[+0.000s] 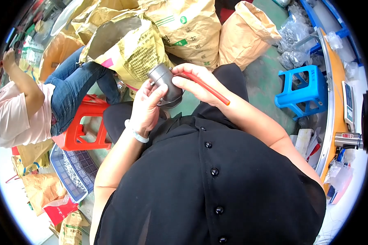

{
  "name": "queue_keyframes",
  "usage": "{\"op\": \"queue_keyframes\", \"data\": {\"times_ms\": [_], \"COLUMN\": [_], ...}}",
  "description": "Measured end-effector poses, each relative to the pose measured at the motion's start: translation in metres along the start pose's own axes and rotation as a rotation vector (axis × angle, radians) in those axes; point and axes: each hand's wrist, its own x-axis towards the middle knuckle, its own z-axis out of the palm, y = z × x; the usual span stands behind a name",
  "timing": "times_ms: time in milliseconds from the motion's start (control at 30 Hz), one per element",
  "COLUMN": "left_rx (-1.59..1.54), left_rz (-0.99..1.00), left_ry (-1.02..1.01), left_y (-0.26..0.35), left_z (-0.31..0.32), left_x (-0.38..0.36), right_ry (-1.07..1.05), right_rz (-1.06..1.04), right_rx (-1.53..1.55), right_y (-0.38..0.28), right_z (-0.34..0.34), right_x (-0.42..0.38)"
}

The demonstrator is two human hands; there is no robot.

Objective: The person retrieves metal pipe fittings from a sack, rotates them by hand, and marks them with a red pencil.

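Note:
My left hand (146, 107) is closed around a dark grey plastic pipe elbow (162, 76), holding it over my lap with one round end tilted up and to the left. Against the elbow's right side are the fingers of my right hand (198, 83), which also grips a slim red rod-like handle (208, 89). The handle lies across the palm and its end sticks out toward my wrist. Its other end is hidden by my fingers, so I cannot make out the tool's tip.
Large paper sacks stand in front, among them an open yellow sack (131, 49) and a brown sack (247, 36). At left a person in jeans sits on a red stool (88, 126) beside a blue basket (71, 167). A blue stool (302, 90) and an orange-edged table (333, 110) are at right.

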Motion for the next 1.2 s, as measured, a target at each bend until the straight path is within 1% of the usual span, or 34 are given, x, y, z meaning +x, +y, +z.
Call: {"op": "queue_keyframes", "data": {"times_ms": [167,267,400,500,600,800,1000,1200], "left_rx": [0.037,0.110,0.124,0.131,0.128,0.125,0.118,0.106], "left_rz": [0.034,0.093,0.092,0.072,0.063,0.063,0.057,0.036], "left_ry": [0.001,-0.016,-0.029,-0.032,-0.031,-0.034,-0.037,-0.053], "left_y": [0.0011,0.0000,-0.0003,0.0012,0.0013,0.0013,0.0017,0.0015], "left_z": [0.0030,0.0077,0.0076,0.0063,0.0057,0.0051,0.0071,0.0054], "left_x": [-0.0015,-0.0037,-0.0044,-0.0051,-0.0060,-0.0063,-0.0083,-0.0088], "right_ry": [0.007,0.001,-0.036,-0.042,-0.025,-0.036,-0.047,-0.042], "right_rz": [0.057,0.094,0.119,0.206,0.231,0.246,0.201,0.225], "right_rx": [0.065,0.082,0.208,0.202,0.246,0.255,0.208,0.237], "right_y": [0.0003,-0.0006,0.0018,-0.0055,-0.0054,-0.0076,-0.0033,-0.0014], "right_z": [0.0047,0.0065,0.0055,0.0030,0.0040,0.0041,0.0049,0.0047], "right_x": [0.0049,0.0065,0.0075,0.0055,0.0049,0.0039,0.0051,0.0039]}}
